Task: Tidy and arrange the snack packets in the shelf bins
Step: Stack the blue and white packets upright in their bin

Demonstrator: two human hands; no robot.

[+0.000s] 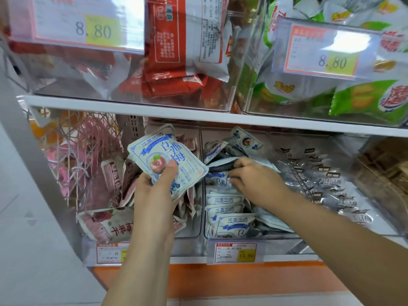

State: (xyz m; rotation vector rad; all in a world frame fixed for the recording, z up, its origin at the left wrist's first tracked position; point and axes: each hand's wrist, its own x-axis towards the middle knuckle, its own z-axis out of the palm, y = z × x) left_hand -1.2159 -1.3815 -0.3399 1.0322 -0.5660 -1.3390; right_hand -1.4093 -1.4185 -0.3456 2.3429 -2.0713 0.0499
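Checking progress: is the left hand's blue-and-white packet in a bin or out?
Out: the left hand grips the packet raised above the bin.

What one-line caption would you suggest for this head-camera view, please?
Left hand holds a blue-and-white plum packet while the right hand reaches among matching packets in the clear shelf bin.

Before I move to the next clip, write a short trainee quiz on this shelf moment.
1. True or false: the left hand holds a blue-and-white packet.
2. The right hand reaches into the bin of: A red-and-white packets; B stacked blue-and-white packets; C dark packets.
3. Fill in: the upper-left price label reads ___.
Key: 1 true; 2 B; 3 8.80.
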